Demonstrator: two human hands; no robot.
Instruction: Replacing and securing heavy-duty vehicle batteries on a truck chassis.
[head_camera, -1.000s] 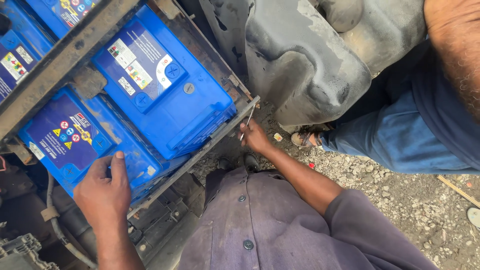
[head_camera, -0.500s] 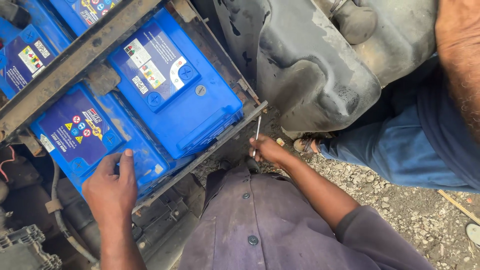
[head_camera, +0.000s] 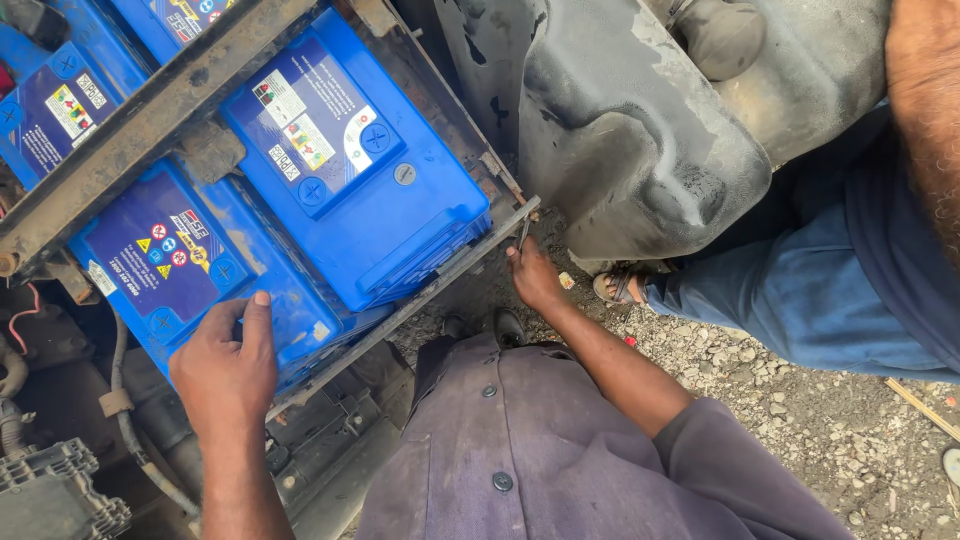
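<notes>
Fingers (head_camera: 262, 320) of left hand (head_camera: 228, 368) spread flat on near blue battery (head_camera: 185, 265) in rusty tray (head_camera: 420, 300); right hand (head_camera: 535, 275) fingers pinched on thin metal tool (head_camera: 524, 232) at tray's corner; battery prob. heavy, rigid, slick plastic; grip low by side edges.

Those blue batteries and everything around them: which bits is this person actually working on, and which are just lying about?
In hand:
- left hand resting on the nearer blue battery
- right hand holding a thin metal tool at the corner of the rusty battery tray

Just about:
- second blue battery
- grey tank
- another person's sandalled foot
- gravel
</notes>
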